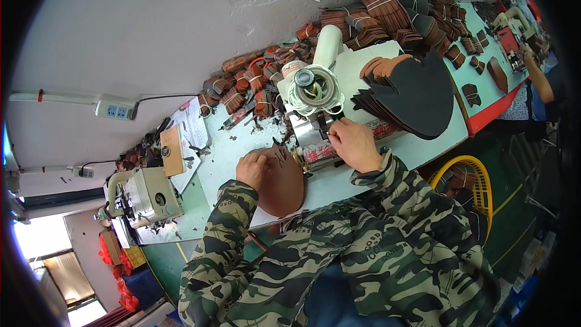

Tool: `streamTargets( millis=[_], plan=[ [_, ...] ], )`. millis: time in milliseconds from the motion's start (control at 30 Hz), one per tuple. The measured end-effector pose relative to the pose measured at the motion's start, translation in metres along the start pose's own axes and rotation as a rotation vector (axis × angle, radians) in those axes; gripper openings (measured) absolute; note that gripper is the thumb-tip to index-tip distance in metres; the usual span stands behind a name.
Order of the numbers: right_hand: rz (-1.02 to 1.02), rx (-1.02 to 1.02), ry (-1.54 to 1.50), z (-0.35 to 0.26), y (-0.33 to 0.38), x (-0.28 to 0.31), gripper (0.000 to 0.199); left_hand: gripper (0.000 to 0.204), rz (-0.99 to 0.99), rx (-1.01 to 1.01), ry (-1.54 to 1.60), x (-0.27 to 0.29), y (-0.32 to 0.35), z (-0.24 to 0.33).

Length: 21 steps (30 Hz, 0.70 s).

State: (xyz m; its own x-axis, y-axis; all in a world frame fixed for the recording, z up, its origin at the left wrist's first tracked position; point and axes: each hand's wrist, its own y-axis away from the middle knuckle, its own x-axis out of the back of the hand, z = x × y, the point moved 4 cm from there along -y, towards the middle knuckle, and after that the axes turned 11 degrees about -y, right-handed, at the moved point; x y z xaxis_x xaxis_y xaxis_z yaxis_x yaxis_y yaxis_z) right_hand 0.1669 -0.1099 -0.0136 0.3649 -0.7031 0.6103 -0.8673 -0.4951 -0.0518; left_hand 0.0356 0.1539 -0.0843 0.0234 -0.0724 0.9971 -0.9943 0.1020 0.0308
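Take the cream machine [328,47] as clock centre. Find the brown leather piece [282,191] at 7 o'clock on the white bench [221,158], near the front edge. Locate the left hand [252,169] at the piece's 10 o'clock margin, with fingers bent; cannot tell whether pinching or merely resting. Locate the right hand [355,145] at 5 o'clock, with fingers curled together against the machine's metal front; cannot tell about anything clamped between. Caution: with fingertips this close, risk injury through a slip. With dark scraps [259,125] loose at 8 o'clock, risk fouling or marked leather.
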Motion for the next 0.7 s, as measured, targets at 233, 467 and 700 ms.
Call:
streamTargets(
  millis=[233,467,700],
  plan=[
    [-0.578,-0.188,-0.38,0.009,0.059,0.02,0.043,0.022,-0.501,-0.002,0.335,0.044,-0.011,0.019],
    [-0.635,-0.593,-1.107,0.037,0.079,0.01,0.038,0.019,-0.269,0.165,1.11,0.104,-0.067,0.09],
    [-0.224,-0.503,-0.633,0.048,0.062,0.007,0.023,0.025,-0.505,0.442,0.924,0.077,-0.079,0.089]
  ],
)
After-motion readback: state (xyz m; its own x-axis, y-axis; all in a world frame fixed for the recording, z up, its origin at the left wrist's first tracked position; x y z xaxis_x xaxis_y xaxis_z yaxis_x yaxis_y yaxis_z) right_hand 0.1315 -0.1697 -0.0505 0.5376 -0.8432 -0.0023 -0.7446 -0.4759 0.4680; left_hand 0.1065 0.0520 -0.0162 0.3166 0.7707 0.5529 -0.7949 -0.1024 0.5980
